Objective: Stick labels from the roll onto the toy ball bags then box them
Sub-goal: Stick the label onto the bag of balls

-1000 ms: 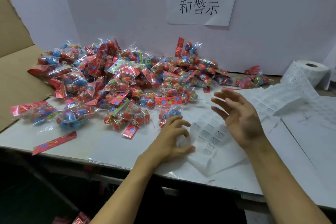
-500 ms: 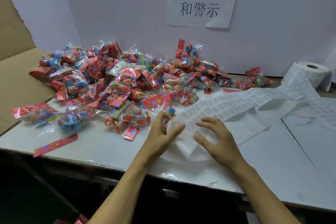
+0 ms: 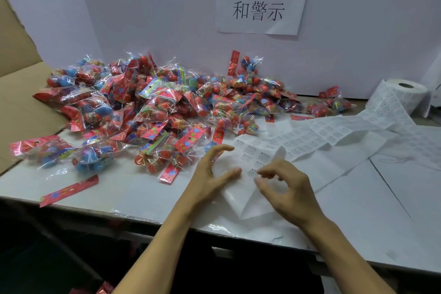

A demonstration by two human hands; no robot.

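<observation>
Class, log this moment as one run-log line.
left hand: open beside label strip | right hand: picking at label | bags: piled

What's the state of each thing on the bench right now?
label roll: on its side at the far right, partly unwound.
label strip: trails across the table to the hands, its near end creased.
toy ball bags: sealed, in a loose pile.
left hand: open, fingers spread over the strip's end.
right hand: thumb and forefinger curled at a label; contact unclear.
cardboard box: open, at the left.
</observation>
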